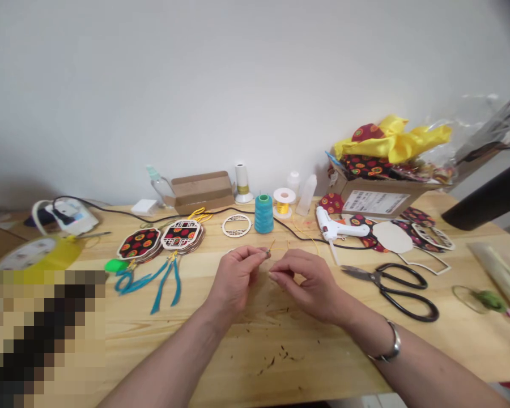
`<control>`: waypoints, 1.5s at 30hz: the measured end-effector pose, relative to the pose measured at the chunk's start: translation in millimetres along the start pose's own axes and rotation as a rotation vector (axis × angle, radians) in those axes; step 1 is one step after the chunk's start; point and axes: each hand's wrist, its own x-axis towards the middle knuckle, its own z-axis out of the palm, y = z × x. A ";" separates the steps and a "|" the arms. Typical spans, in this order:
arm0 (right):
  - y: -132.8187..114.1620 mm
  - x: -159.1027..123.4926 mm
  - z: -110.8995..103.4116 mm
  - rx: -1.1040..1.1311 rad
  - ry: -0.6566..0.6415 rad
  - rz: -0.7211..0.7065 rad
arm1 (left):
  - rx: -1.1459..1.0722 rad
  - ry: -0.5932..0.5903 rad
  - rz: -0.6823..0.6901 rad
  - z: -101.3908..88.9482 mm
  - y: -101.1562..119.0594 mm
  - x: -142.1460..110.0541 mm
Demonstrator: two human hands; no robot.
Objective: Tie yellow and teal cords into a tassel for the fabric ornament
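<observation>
Near the middle of the table, my left hand [240, 277] pinches a tiny dark piece with a thin yellow cord [272, 245] sticking up from the fingertips. Just beside it, my right hand [308, 283] has thumb and forefinger pressed together; whatever is between them is too small to make out. The fingertips of both hands are close but apart. Behind them stands a teal thread spool [264, 215]. Yellow cord from a white reel [284, 198] runs over the table behind my right hand. Large black-handled scissors [386, 286] lie to the right of that hand.
Stacked fabric-covered ornaments [182, 235] with teal tassels lie left. A round wooden frame [237, 225] and a white glue gun [338, 226] lie farther back. A cardboard box [374, 195] of fabric stands back right. A black cable [161, 217] crosses the table; dark scraps [272, 361] lie in front.
</observation>
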 end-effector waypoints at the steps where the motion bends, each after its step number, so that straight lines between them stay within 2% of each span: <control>1: -2.3 -0.5 -1.9 0.058 0.014 -0.027 | 0.010 0.001 -0.002 -0.2 -0.2 0.2; 3: -5.5 -0.7 -5.9 0.150 0.100 -0.054 | 0.008 -0.006 -0.015 -0.5 -0.2 0.8; 5: -4.6 0.7 -9.5 0.135 0.261 -0.050 | -0.031 -0.021 -0.046 -0.6 0.1 1.5; 7: 0.9 3.6 -12.3 0.009 0.401 -0.037 | -0.089 -0.040 -0.083 -0.7 0.7 2.4; 9: 8.9 6.7 -13.8 -0.155 0.451 -0.060 | -0.139 -0.066 -0.122 -0.9 1.7 3.2; 14: 18.9 6.8 -10.9 -0.430 0.314 -0.225 | -0.231 -0.123 -0.198 -2.3 3.9 3.4; 20: 12.4 0.2 -4.4 -0.490 0.211 -0.302 | -0.269 -0.182 -0.208 -2.8 1.7 1.7; 25: 11.3 0.3 -4.6 -0.469 0.197 -0.278 | -0.195 -0.196 -0.192 -0.2 2.0 -0.6; 29: 11.1 1.5 -4.2 -0.402 0.184 -0.202 | -0.130 -0.184 -0.142 1.3 2.3 -2.9; 38: 5.9 3.2 -1.8 -0.312 0.175 -0.032 | 0.074 -0.109 0.023 1.2 -2.3 -2.9; 45: 1.1 3.2 -3.5 -0.368 0.140 0.001 | 0.303 -0.062 0.168 2.6 3.3 -5.0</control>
